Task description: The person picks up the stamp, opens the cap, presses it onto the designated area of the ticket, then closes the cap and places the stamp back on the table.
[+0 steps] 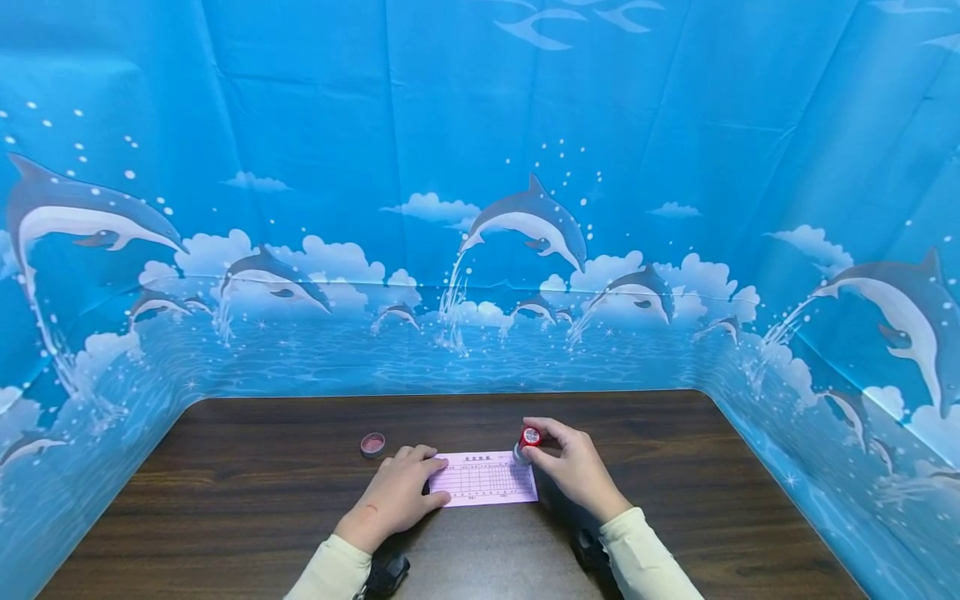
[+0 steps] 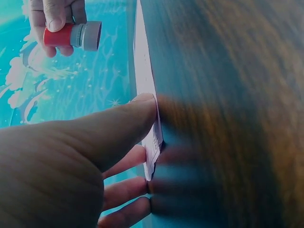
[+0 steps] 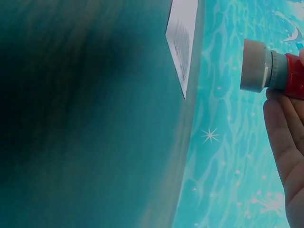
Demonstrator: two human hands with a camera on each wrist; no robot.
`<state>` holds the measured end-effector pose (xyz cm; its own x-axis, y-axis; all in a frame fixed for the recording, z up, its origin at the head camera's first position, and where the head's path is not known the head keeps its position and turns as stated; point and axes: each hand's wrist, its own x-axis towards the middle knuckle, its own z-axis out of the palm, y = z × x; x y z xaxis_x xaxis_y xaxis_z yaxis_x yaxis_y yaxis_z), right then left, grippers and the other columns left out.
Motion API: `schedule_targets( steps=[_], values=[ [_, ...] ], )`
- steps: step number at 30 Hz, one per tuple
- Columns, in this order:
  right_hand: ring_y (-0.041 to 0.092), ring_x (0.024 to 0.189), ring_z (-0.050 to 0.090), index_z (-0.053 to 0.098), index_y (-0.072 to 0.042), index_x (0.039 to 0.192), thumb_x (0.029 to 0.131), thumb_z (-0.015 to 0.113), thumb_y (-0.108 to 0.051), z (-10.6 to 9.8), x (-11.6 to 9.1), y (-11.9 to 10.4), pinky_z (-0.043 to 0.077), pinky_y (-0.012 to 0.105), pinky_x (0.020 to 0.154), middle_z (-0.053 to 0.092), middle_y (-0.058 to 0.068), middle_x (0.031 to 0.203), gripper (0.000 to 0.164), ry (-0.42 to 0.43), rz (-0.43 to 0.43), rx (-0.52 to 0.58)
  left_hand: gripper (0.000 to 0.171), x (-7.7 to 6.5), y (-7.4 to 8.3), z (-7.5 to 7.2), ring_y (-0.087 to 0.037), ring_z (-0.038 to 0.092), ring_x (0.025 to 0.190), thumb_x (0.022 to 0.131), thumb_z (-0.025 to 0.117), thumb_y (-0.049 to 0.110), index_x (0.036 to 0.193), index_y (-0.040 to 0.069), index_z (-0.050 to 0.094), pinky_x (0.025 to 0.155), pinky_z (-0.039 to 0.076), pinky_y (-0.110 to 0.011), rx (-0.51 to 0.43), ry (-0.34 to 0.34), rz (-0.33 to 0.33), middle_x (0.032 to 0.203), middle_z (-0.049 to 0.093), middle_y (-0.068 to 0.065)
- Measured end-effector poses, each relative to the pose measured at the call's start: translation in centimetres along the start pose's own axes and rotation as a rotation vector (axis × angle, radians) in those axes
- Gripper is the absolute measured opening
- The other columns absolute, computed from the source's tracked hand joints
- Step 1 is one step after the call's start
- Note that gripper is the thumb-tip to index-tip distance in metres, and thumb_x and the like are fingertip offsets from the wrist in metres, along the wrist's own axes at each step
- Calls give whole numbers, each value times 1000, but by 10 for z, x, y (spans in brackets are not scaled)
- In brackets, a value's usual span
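Note:
A pink printed slip [image 1: 480,480] with a ruled grid lies flat on the table. My left hand [image 1: 405,485] rests on its left end, thumb and fingertips pressing the paper; the left wrist view shows that thumb [image 2: 135,114] laid out along the slip. With thumb and fingers, my right hand [image 1: 577,468] pinches a round stamp with a red handle [image 1: 530,437] at the slip's upper right corner. In both wrist views the stamp's pale grey base [image 3: 254,65] is held off the table, apart from the paper. The base's printing face is hidden.
A small round cap [image 1: 372,445], reddish inside, sits on the dark wooden table [image 1: 247,475] beyond the left hand. Blue cloth [image 1: 337,358] printed with dolphins encloses the table's back and sides. Black wrist devices [image 1: 388,575] are worn below both hands.

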<state>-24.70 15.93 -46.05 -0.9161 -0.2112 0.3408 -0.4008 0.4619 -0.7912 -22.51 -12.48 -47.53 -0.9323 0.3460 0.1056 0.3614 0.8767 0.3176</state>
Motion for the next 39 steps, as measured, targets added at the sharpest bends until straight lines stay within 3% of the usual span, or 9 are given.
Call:
schedule_targets(
  steps=[15,24,33,39],
  values=[
    [16,91,70,74,-8,113,83,84,0,2,1,-5,61,30,82,74,-1,98,32,-7,-57,-47,52,1,-2,3,-36,55,129,89,82,37,130,7,71,104,45,-56,6,4,-4,137,62,-16],
    [13,86,67,74,-13,108,84,86,-8,6,1,-2,61,29,80,71,-7,95,27,-80,-63,-129,52,1,-1,3,-36,54,129,89,82,37,131,8,71,105,45,-55,4,7,-7,138,62,-15],
    [12,89,68,73,-10,105,89,82,-10,9,1,-1,61,44,83,72,-9,94,18,-157,-73,-154,50,1,0,2,-36,54,129,89,81,36,130,8,72,105,45,-55,0,8,-11,138,62,-15],
    [8,85,63,75,-12,106,89,82,-14,7,0,0,58,36,79,71,-9,93,18,-229,-27,-257,51,1,-1,2,-36,54,129,89,81,39,130,9,72,106,45,-55,11,-3,-17,138,61,-15]
  ],
)
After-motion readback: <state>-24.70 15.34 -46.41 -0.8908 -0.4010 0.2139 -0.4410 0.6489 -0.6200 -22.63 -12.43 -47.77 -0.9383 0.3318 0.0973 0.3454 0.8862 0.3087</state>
